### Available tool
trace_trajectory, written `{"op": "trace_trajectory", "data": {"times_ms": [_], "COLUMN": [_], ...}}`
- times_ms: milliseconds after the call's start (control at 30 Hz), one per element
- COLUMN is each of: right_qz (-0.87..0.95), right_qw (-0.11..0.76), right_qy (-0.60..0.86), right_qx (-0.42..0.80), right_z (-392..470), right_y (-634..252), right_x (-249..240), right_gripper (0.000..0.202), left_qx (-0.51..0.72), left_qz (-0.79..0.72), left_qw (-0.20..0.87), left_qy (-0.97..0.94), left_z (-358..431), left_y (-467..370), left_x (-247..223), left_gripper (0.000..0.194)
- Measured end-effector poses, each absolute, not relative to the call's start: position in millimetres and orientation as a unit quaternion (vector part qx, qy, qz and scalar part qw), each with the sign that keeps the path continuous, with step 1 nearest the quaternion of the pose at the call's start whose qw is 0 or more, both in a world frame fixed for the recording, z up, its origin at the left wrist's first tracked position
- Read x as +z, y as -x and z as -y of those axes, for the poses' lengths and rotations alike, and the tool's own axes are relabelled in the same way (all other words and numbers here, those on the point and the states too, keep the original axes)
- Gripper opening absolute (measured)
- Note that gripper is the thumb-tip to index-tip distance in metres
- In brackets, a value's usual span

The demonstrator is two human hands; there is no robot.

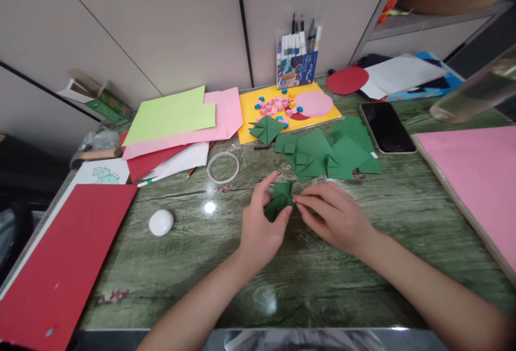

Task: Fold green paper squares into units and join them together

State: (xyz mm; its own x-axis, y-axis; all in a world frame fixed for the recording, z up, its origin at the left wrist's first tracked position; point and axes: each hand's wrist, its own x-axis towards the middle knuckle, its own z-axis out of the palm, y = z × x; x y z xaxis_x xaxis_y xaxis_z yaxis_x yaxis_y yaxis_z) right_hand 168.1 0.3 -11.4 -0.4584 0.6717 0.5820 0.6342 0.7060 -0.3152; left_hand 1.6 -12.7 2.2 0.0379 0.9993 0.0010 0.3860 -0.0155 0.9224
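Near the middle of the table, my left hand [264, 227] holds a small folded green paper [280, 199] between thumb and fingers, with the index finger pointing up past it. At the paper's right edge, my right hand [336, 214] has its thumb and index finger pinched together; a tiny pale bit shows at the fingertips, too small to name. Just beyond the hands lie several folded green paper pieces [318, 152], overlapping each other. Another green folded piece [266, 129] rests on the yellow sheet [248, 125], beside small pink and blue pieces [274, 106].
A tape ring [223, 167] and a white round object [161, 222] lie to the left. Red sheets [68, 249] cover the left edge. A phone [387, 127], pink sheet [475, 179] and clear bottle [471, 93] are at right. Markers [298, 52] stand at the back.
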Motion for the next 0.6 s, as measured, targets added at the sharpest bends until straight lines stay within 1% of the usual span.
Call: {"op": "trace_trajectory", "data": {"times_ms": [233, 400, 467, 567, 600], "right_qz": [0.852, 0.827, 0.807, 0.765, 0.753], "right_qw": [0.348, 0.361, 0.366, 0.372, 0.371], "right_qy": [0.388, 0.429, 0.464, 0.524, 0.542], "right_qx": [-0.052, -0.020, 0.005, 0.041, 0.049], "right_z": [1.6, 0.3, -3.1, -11.8, -15.6], "right_y": [-164.6, -164.2, -166.5, -174.8, -179.0], "right_x": [-7.5, -12.6, -14.8, -16.1, -16.2], "right_gripper": [0.014, 0.010, 0.008, 0.008, 0.010], "left_qx": [0.388, 0.396, 0.405, 0.409, 0.414], "left_qz": [-0.575, -0.568, -0.559, -0.550, -0.544], "left_qw": [0.400, 0.419, 0.442, 0.499, 0.526], "left_qy": [-0.598, -0.588, -0.572, -0.530, -0.506], "left_z": [12.3, 10.2, 7.9, 3.9, 2.6], "left_y": [-1.5, -1.5, -0.3, 2.1, 2.6], "left_x": [2.7, 5.2, 4.9, 1.5, -0.3], "left_gripper": [0.056, 0.050, 0.041, 0.020, 0.017]}}
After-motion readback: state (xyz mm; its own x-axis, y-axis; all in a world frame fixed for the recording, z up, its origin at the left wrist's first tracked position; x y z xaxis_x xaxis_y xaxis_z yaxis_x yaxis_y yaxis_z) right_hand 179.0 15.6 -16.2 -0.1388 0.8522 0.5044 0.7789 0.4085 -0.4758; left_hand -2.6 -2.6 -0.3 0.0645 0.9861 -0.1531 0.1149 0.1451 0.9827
